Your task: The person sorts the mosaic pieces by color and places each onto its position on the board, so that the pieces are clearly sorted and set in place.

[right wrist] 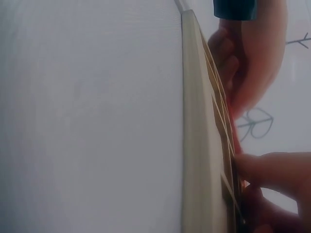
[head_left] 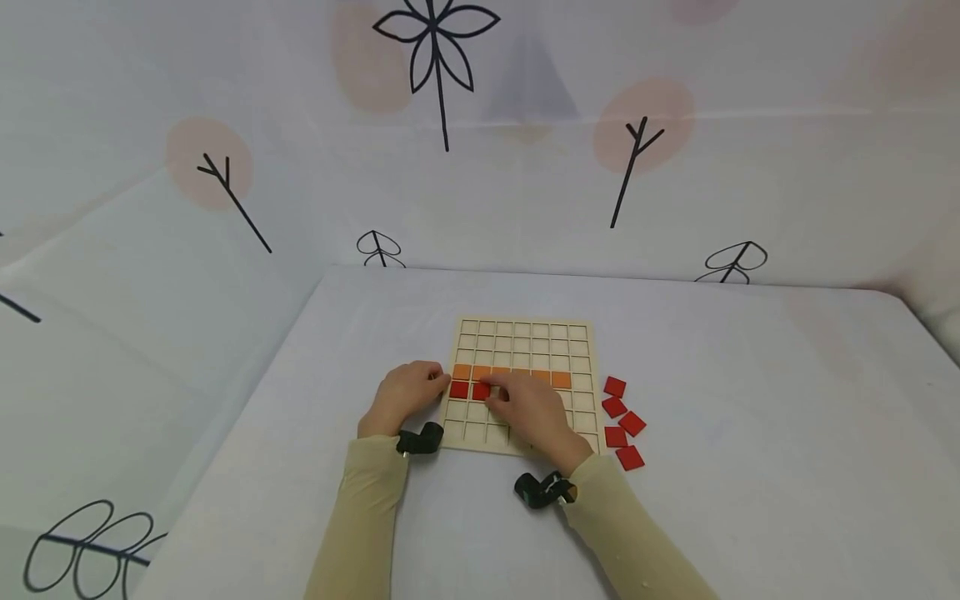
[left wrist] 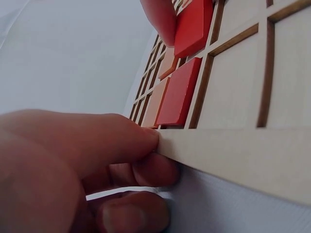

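A pale wooden grid board [head_left: 525, 340] lies flat on the table. My left hand [head_left: 405, 392] pinches its left edge, the thumb [left wrist: 141, 141] on the rim and curled fingers at the side. My right hand [head_left: 532, 410] reaches over the board and pinches a red square tile [left wrist: 193, 29] at the second cell of a row; this tile sits slightly raised and tilted in the left wrist view. Beside it another red tile [left wrist: 180, 92] lies in the row's first cell. Behind them runs a row of orange tiles [head_left: 561, 380], partly covered by the right hand.
Several loose red tiles [head_left: 615, 407] lie on the white cloth right of the board. Black wrist cameras [head_left: 422, 438] are strapped to both wrists. A patterned cloth wall [head_left: 517, 200] stands behind the table.
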### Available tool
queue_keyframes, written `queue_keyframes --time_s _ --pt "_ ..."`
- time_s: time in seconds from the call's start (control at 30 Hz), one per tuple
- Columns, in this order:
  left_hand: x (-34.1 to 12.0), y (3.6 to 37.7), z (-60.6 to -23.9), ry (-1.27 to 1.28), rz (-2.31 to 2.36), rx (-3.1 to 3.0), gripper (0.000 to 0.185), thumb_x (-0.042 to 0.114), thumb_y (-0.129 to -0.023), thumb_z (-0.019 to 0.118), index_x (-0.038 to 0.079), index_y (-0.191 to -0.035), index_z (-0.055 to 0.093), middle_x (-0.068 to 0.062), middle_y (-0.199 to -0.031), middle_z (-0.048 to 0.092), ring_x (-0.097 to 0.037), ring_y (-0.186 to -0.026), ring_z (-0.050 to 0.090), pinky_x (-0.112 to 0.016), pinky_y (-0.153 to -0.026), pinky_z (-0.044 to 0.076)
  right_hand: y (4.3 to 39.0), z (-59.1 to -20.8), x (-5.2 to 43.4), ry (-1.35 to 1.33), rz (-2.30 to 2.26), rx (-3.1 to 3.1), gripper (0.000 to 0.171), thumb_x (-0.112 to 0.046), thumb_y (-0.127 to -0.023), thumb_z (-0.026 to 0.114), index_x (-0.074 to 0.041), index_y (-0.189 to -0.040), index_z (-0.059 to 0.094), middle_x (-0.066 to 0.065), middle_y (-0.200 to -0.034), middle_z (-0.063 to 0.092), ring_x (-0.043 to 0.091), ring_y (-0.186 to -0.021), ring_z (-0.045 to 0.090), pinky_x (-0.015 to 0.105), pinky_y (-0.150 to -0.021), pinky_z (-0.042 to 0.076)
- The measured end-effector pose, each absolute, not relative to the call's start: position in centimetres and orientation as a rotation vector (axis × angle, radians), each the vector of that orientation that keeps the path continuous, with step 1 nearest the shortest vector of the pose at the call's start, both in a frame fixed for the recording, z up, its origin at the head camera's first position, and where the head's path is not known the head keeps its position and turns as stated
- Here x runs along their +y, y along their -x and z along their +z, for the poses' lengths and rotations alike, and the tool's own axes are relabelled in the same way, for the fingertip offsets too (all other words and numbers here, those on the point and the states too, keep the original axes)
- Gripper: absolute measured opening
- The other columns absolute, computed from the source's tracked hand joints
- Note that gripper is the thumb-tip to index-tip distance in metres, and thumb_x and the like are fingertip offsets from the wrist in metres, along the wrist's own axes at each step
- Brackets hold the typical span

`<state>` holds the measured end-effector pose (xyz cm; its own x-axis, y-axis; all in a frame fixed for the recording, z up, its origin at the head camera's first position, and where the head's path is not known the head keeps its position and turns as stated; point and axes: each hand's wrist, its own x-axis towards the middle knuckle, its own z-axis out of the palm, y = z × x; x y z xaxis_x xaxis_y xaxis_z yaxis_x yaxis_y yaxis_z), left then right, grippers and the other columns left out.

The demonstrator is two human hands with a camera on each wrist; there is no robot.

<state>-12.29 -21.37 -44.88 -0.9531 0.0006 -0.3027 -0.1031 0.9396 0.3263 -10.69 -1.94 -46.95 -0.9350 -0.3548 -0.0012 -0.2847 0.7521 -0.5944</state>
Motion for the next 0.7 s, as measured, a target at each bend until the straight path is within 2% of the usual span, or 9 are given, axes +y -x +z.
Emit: queue_keyframes --time_s 0.4,0.7 --pt "-21.51 12.33 -44.94 0.078 0.477 2.791 0.022 0.033 -0.089 0.050 0.016 -0.081 0.060 0.000 -0.074 0.054 -0.016 -0.072 0.048 -0.029 -0.060 0.035 10.47 -46.79 -1.95 0.546 -0.923 2.841 0.033 -0.027 -0.086 0.062 -0.023 -0.118 0.062 -0.004 -0.064 0.046 0.012 -0.056 0.041 0.026 -0.047 0.026" --pt "-21.51 12.44 -44.94 0.075 0.484 2.788 0.022 0.034 -0.089 0.049 0.016 -0.080 0.060 0.000 -0.073 0.054 -0.017 -0.071 0.048 -0.029 -0.061 0.035 10.52 -46.97 -1.95 0.482 -1.014 2.834 0.025 -0.027 -0.084 0.064 -0.020 -0.108 0.064 -0.006 -0.066 0.050 0.011 -0.056 0.044 0.026 -0.047 0.030"
